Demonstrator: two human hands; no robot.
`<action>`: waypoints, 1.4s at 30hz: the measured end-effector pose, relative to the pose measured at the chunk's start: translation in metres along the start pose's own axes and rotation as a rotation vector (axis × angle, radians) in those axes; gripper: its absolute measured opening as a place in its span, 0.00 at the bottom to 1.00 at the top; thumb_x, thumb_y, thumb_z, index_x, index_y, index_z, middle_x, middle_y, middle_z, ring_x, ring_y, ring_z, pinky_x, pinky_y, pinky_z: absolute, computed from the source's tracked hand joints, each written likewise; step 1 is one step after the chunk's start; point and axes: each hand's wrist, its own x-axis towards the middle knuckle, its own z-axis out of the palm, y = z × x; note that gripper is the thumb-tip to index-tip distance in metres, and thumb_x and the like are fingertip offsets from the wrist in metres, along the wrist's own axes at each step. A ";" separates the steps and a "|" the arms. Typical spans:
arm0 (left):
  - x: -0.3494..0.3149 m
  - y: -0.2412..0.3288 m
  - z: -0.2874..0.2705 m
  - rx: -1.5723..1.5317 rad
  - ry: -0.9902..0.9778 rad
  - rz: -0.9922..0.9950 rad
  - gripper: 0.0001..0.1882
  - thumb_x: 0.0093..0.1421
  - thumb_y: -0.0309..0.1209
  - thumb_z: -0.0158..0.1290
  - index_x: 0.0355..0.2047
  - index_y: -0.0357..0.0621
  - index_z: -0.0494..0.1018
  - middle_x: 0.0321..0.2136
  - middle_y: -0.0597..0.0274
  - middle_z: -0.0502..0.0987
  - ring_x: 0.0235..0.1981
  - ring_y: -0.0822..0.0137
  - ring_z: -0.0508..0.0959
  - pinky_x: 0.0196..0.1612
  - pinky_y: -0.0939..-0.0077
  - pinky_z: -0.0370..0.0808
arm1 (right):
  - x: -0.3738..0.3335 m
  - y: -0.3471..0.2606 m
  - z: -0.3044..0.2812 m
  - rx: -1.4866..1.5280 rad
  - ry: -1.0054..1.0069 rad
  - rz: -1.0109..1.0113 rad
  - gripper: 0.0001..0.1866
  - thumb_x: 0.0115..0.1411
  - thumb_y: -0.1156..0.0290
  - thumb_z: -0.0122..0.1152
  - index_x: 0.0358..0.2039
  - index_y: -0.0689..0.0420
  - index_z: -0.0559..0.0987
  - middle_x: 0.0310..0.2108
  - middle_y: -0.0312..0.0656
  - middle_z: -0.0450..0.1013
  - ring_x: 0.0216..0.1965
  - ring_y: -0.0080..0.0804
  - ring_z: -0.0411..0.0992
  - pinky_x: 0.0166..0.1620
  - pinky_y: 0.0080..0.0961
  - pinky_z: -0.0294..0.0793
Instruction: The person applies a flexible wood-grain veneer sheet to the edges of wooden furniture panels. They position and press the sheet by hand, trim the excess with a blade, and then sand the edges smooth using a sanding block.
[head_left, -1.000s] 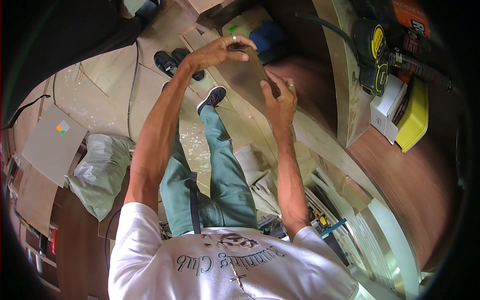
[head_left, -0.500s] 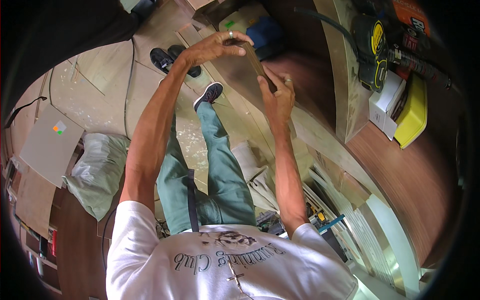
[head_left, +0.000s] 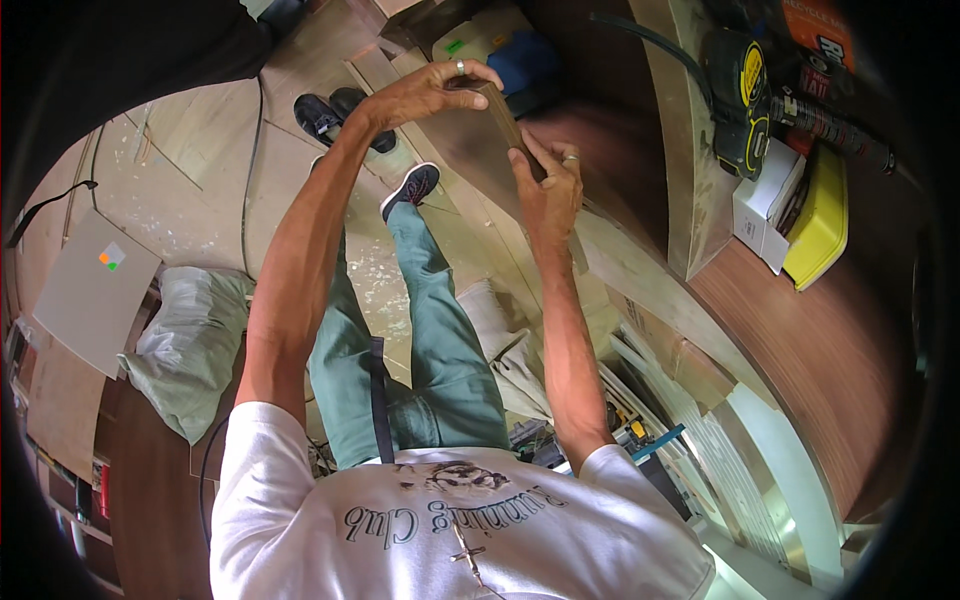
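Note:
A short, narrow brown wood piece [head_left: 503,117] is held up between my two hands, slanting from upper left to lower right. My left hand [head_left: 428,97], with a ring on one finger, grips its far end, thumb on the near side and fingers bent over the top. At the lower end, my right hand [head_left: 550,195] pinches it between thumb and fingers. Beyond the piece is a dark brown recess of a wooden unit, with a blue item [head_left: 527,65] inside. Part of the wood is hidden behind my fingers.
To the right, a wood-grain surface [head_left: 790,350] carries a black tool with yellow labels [head_left: 738,100], a white box [head_left: 765,210] and a yellow container [head_left: 822,225]. A pale sack [head_left: 190,340], a grey board [head_left: 95,290] and a cable [head_left: 251,180] lie at left. Dark shoes [head_left: 318,118] are on the floor.
The whole view has shifted slightly to the left. Both hands keep the same hold on the wood piece.

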 end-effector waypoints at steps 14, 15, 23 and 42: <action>-0.004 0.001 0.003 0.013 -0.010 0.047 0.19 0.69 0.42 0.57 0.57 0.55 0.74 0.54 0.66 0.73 0.61 0.68 0.69 0.69 0.66 0.62 | -0.002 -0.004 0.000 -0.038 0.013 0.010 0.19 0.55 0.63 0.74 0.49 0.47 0.87 0.43 0.44 0.71 0.48 0.44 0.71 0.48 0.40 0.72; -0.003 0.002 0.005 0.012 -0.014 0.053 0.19 0.69 0.42 0.57 0.57 0.55 0.74 0.54 0.66 0.73 0.61 0.68 0.69 0.69 0.66 0.62 | -0.002 -0.003 -0.001 -0.044 -0.003 0.013 0.21 0.55 0.63 0.74 0.51 0.48 0.86 0.44 0.44 0.71 0.49 0.44 0.70 0.49 0.40 0.72; -0.002 -0.002 -0.001 0.040 -0.029 0.086 0.19 0.69 0.44 0.57 0.56 0.54 0.74 0.50 0.70 0.74 0.55 0.71 0.71 0.63 0.69 0.65 | -0.028 0.021 -0.027 0.060 -0.056 0.133 0.25 0.55 0.68 0.74 0.54 0.54 0.82 0.41 0.43 0.72 0.44 0.42 0.74 0.47 0.37 0.74; 0.002 -0.013 0.003 0.049 0.025 0.068 0.18 0.68 0.46 0.58 0.55 0.59 0.75 0.51 0.65 0.75 0.58 0.67 0.71 0.62 0.67 0.67 | -0.040 0.043 -0.020 -0.030 0.031 -0.068 0.16 0.56 0.67 0.73 0.46 0.54 0.87 0.42 0.42 0.78 0.43 0.39 0.76 0.46 0.33 0.74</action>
